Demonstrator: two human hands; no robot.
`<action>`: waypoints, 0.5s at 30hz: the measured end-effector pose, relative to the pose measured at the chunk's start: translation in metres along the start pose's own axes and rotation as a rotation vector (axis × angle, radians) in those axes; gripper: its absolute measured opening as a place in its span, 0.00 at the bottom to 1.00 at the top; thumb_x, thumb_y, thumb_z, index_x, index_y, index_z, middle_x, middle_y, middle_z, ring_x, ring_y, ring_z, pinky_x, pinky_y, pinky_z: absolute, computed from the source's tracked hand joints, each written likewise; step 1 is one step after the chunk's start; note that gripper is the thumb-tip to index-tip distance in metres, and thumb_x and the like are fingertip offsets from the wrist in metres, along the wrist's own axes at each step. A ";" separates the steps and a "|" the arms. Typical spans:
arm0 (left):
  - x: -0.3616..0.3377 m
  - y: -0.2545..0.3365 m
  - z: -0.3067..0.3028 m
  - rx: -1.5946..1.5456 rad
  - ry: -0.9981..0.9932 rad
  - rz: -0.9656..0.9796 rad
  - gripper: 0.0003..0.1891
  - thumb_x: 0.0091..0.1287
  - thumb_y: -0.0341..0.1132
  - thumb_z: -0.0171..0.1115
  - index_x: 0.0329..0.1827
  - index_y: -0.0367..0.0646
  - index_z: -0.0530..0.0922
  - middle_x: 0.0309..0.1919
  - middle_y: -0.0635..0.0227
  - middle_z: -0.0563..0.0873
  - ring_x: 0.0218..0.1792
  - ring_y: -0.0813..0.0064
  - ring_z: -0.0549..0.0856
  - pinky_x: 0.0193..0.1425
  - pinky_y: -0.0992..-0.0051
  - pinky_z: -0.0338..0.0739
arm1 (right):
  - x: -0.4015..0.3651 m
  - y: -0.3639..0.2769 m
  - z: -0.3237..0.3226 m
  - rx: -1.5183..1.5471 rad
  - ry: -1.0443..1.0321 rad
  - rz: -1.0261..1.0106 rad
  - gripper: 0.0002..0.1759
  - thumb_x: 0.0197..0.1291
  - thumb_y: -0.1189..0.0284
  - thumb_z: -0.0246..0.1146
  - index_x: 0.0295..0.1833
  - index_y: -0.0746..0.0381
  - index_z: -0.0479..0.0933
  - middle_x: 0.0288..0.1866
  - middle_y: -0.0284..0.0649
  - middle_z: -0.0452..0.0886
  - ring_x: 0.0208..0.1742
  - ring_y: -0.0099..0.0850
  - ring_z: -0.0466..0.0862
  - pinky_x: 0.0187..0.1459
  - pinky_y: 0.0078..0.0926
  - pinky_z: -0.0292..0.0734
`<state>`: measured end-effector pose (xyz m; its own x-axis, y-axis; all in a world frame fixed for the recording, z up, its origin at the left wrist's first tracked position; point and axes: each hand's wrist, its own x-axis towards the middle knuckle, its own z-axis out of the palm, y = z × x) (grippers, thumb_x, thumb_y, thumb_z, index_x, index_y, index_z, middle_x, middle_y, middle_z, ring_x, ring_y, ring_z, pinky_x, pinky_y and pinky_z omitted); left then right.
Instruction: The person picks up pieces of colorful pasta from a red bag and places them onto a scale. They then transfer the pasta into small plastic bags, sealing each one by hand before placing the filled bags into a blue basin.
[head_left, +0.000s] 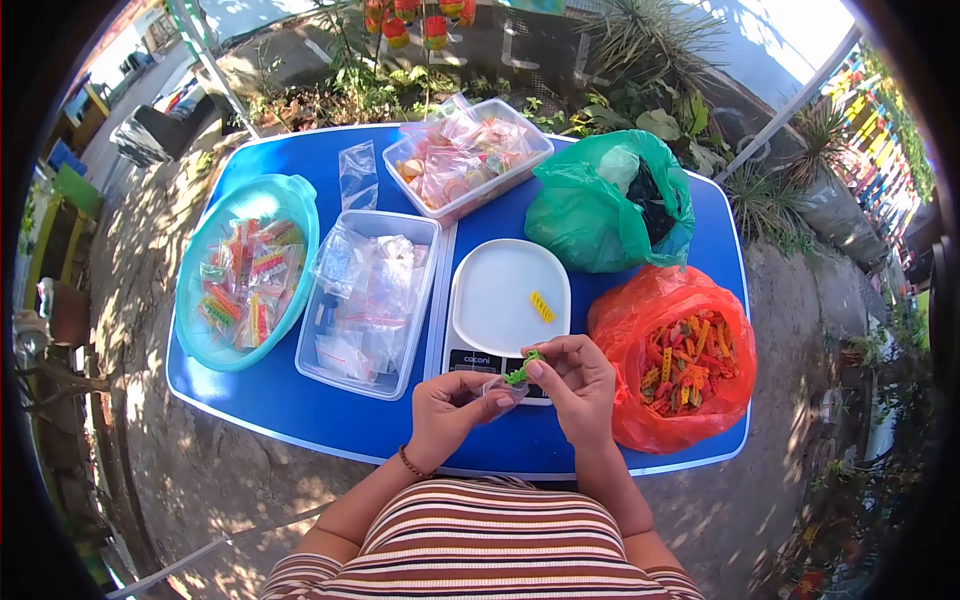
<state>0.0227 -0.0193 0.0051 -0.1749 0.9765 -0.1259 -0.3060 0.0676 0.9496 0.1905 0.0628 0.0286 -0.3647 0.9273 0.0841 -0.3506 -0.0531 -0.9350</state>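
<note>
Over the front edge of a white kitchen scale (510,300), my left hand (452,412) pinches a small clear plastic bag (508,391). Just to its right, my right hand (578,388) holds green twisted pieces (520,374) between thumb and fingers at the bag's mouth. One yellow twisted piece (542,306) lies on the scale's plate. To the right of my right hand, an open red plastic bag (625,345) holds many red, orange and yellow pieces (690,365).
A teal basin (187,300) with filled packets and a clear tub (308,350) of small plastic bags stand left on the blue table (250,405). Behind are another tub (470,205) with packets, a flat clear bag (358,175) and a green bag (580,215).
</note>
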 end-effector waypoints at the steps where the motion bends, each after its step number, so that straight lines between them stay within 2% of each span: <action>1: 0.000 0.000 0.000 0.012 0.002 0.010 0.14 0.67 0.30 0.77 0.52 0.33 0.88 0.36 0.64 0.93 0.31 0.86 0.87 0.34 0.85 0.81 | -0.001 -0.003 0.000 -0.075 -0.017 -0.019 0.10 0.67 0.81 0.71 0.50 0.68 0.77 0.48 0.48 0.88 0.48 0.26 0.88 0.49 0.23 0.85; 3: 0.000 -0.001 0.000 0.024 -0.005 0.009 0.14 0.68 0.31 0.77 0.53 0.34 0.88 0.36 0.64 0.93 0.32 0.86 0.86 0.34 0.85 0.81 | -0.003 -0.009 0.001 -0.225 -0.051 -0.056 0.10 0.65 0.78 0.74 0.46 0.67 0.79 0.44 0.43 0.88 0.44 0.23 0.87 0.44 0.19 0.83; 6: 0.000 0.001 0.003 0.032 -0.029 -0.019 0.15 0.69 0.33 0.76 0.54 0.35 0.88 0.36 0.64 0.93 0.31 0.87 0.86 0.34 0.85 0.81 | 0.000 -0.013 0.001 -0.669 -0.099 -0.289 0.13 0.59 0.74 0.79 0.42 0.65 0.82 0.37 0.37 0.87 0.36 0.19 0.82 0.37 0.16 0.75; 9: 0.001 -0.003 0.001 0.078 -0.052 -0.028 0.15 0.71 0.35 0.74 0.55 0.35 0.88 0.36 0.64 0.93 0.32 0.86 0.87 0.34 0.84 0.82 | -0.006 -0.009 0.004 -0.631 -0.041 -0.240 0.15 0.55 0.70 0.82 0.41 0.64 0.84 0.33 0.33 0.84 0.32 0.18 0.78 0.35 0.16 0.72; 12: 0.000 -0.003 0.000 0.082 -0.064 -0.029 0.15 0.73 0.36 0.72 0.56 0.35 0.88 0.37 0.63 0.93 0.33 0.83 0.89 0.36 0.82 0.84 | -0.003 -0.011 0.003 -0.690 -0.124 -0.220 0.13 0.58 0.71 0.80 0.42 0.64 0.84 0.34 0.33 0.84 0.32 0.18 0.78 0.37 0.16 0.73; 15: 0.003 -0.007 -0.002 -0.011 -0.056 -0.052 0.16 0.76 0.38 0.69 0.57 0.34 0.87 0.39 0.62 0.94 0.37 0.81 0.90 0.41 0.80 0.85 | 0.001 -0.018 0.001 -0.728 -0.221 -0.333 0.07 0.64 0.75 0.73 0.44 0.65 0.84 0.37 0.36 0.87 0.33 0.21 0.81 0.34 0.20 0.75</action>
<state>0.0220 -0.0170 -0.0025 -0.1063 0.9816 -0.1586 -0.3235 0.1167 0.9390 0.1953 0.0646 0.0455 -0.5278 0.7540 0.3911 0.1480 0.5351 -0.8317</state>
